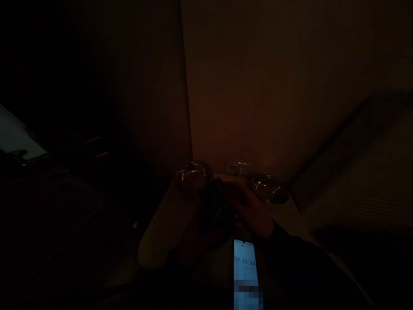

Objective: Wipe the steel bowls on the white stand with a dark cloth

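Reaching over the pale tabletop [156,241] with the left hand [195,239] at the lower left of the dark object [216,209], too dim to tell whether gripping or merely supporting. Having that object just in front of the left metal bowl [193,177], above the lit phone [245,267]. Bending the right hand [253,211] leftward beside it, impossible to tell whether pinching. Slanting down rightward with the dark sleeve [303,258], below the right metal bowl [267,189].

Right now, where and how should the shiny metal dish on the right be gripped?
Probably by the near rim of the metal dish, coming from the front: the rim is round, and its far side appears close to the wall. The right hand is nearest, though busy at the dark object.
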`<state>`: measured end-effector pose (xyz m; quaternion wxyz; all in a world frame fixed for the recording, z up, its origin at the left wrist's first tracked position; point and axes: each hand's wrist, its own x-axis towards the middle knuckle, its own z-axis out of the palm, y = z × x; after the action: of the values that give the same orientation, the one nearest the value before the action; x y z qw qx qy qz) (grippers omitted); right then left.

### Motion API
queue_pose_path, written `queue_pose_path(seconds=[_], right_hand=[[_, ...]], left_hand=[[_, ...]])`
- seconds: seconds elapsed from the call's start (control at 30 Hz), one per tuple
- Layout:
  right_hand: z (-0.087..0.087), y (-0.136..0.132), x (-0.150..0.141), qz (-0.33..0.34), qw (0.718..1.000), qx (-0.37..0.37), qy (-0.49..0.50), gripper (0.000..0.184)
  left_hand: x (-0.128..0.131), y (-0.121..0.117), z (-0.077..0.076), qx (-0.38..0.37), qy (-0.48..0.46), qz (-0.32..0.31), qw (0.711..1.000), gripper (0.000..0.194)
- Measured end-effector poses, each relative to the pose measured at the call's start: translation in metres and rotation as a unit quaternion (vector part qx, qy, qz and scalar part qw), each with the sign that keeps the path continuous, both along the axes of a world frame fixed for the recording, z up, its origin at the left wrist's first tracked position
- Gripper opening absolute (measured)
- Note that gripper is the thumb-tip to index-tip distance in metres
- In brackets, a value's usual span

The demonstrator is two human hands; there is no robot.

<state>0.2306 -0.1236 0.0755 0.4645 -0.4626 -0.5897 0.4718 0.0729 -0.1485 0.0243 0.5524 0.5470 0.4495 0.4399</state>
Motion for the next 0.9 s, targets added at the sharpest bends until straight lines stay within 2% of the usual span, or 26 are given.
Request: queue_pose_path(seconds=[0.07, 0.13, 0.2, 0.27, 0.37, 0.43, 0.53, 0.63, 0.7, 0.73, 0.83, 0.9], right_hand=[[-0.002, 0.0, 0.003, 0.019, 1.0, 0.017, 0.0, 0.033], [-0.007, 0.002, 0.011, -0.006, 0.999, 0.034, -0.014, 0.04], [-0.014, 0.003, 0.021, -0.034, 0.998, 0.027, -0.046, 0.048], [-0.02, 0.004, 0.026, -0.024, 0.998, -0.007, -0.065, 0.055], [-0.028, 0.003, 0.026, -0.009, 0.998, -0.043, -0.038, 0.061], [-0.031, 0.003, 0.024, -0.029, 0.999, -0.03, -0.027, 0.06], [-0.036, 0.004, 0.025, -0.026, 0.997, 0.0, -0.07, 0.045], [-0.04, 0.003, 0.03, 0.049, 0.988, 0.003, -0.143, 0.05], [-0.042, 0.002, 0.034, 0.081, 0.975, 0.02, -0.208, 0.061], [-0.043, 0.001, 0.037, 0.083, 0.965, 0.036, -0.247, 0.06], [-0.04, -0.005, 0.042, 0.073, 0.931, 0.084, -0.347, 0.036], [-0.038, -0.01, 0.043, 0.087, 0.924, 0.09, -0.36, 0.025]], left_hand=[[-0.002, 0.001, 0.003, -0.02, 0.016, 0.046, 0.999, 0.061], [-0.006, 0.003, 0.003, -0.051, 0.004, 0.081, 0.995, 0.056], [-0.01, 0.006, 0.001, -0.066, -0.023, 0.084, 0.994, 0.056], [-0.011, 0.009, -0.003, -0.063, -0.042, 0.069, 0.995, 0.058], [-0.009, 0.01, -0.006, -0.074, -0.043, 0.064, 0.994, 0.066], [-0.007, 0.008, -0.004, -0.09, -0.052, 0.076, 0.992, 0.077], [-0.007, 0.006, -0.002, -0.092, -0.069, 0.068, 0.991, 0.082], [-0.011, 0.008, -0.006, -0.023, 0.002, 0.014, 1.0, 0.072], [-0.012, 0.012, -0.012, 0.029, 0.095, 0.009, 0.995, 0.057], [-0.012, 0.014, -0.015, 0.046, 0.139, 0.017, 0.989, 0.047], [-0.008, 0.02, -0.019, 0.068, 0.203, 0.029, 0.977, 0.029], [-0.003, 0.022, -0.017, 0.077, 0.183, -0.008, 0.98, 0.023]])
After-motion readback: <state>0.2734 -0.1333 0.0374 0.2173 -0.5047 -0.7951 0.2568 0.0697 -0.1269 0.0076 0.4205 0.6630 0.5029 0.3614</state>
